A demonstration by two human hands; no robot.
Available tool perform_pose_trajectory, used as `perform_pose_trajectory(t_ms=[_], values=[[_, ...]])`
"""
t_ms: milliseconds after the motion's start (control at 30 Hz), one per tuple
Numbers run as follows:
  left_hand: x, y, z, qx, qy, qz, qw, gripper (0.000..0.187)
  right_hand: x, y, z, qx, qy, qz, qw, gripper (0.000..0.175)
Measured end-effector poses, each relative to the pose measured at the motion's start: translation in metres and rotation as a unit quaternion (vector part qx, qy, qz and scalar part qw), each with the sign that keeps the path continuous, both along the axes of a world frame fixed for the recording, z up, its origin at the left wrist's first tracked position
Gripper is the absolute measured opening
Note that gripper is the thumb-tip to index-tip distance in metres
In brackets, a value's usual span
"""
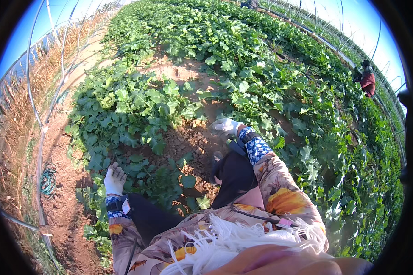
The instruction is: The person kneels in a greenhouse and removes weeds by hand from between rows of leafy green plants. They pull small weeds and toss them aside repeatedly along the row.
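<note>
My left hand [115, 179], in a white glove with soiled fingertips, is raised over the leafy green plants [134, 172] at the left. Its fingers curl loosely, and nothing shows in them. Further forward, my right hand [227, 126], also in a white glove, hangs over bare, cloddy soil [189, 144] beside a clump of broad, lobed leaves [158, 103]. The fingers of that hand point left; their undersides are hidden, so I cannot tell whether they hold anything. Below the right hand, a shoe [216, 165] rests on the soil by my bent knee.
Dense leafy rows [316, 137] stretch ahead and right. A coil of green hose or rope [48, 180] lies on the dirt path [67, 206] at left, near a long pipe [39, 185] and thin hoops [31, 68]. A person in red [367, 84] is at the far right.
</note>
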State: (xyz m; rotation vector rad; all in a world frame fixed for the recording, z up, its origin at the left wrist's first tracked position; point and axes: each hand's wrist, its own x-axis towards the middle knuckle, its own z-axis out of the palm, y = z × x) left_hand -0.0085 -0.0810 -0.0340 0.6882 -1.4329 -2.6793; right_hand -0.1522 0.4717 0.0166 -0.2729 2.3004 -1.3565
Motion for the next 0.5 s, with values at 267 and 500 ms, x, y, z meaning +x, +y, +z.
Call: perform_pose_trajectory(t_ms=[267, 500], values=[[0.001, 0.002, 0.001, 0.002, 0.007, -0.005, 1.0, 0.034, 0.003, 0.0, 0.003, -0.038, -0.068, -0.004, 0.997, 0.045], [0.0, 0.004, 0.003, -0.016, 0.009, 0.002, 1.0, 0.036, -0.006, 0.007, -0.012, 0.012, 0.043, 0.024, 0.999, 0.041]])
